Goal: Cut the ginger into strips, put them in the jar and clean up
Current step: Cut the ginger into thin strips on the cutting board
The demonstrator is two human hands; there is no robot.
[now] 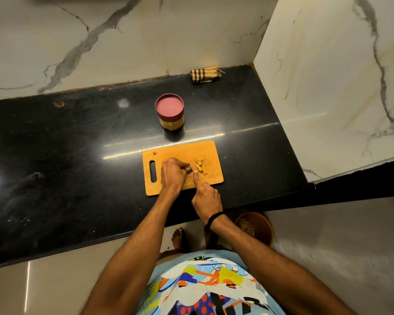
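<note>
Ginger (199,167): a small heap of yellow-orange cut pieces lies just right of frame centre, on the right half of the cutting board (180,151). One stray scrap (154,152) sits near the board's upper left corner. Knife (190,166) stands just left of the heap with its blade down at the board. Right hand (206,197) comes in from below, forefinger laid straight along the blade's back and the other fingers curled tight round a handle hidden in the fist. Left hand (171,175) is on the board left of the blade, fingers curled down with their tips close to the steel. It is probably pinning the uncut piece, though the piece itself is covered. Handling, as judged: ginger is light, firm and fibrous, damp on cut faces, so it is liable to slide or roll under the edge. Best held low with the fingertips tucked back, flat cut face down. The strips are thin and loose, easier to scoop together than to pick up singly. Jar (170,112) stands above the board, apart from it, with its dark red lid (169,105) on. It needs opening before anything goes in. All of it rests on a black polished countertop (77,137). A striped cloth (204,75) is folded at the back wall, upper centre, handy for the wipe-down. A brown bowl (255,226) with scraps in it sits on the floor at lower right, under the counter edge
</note>
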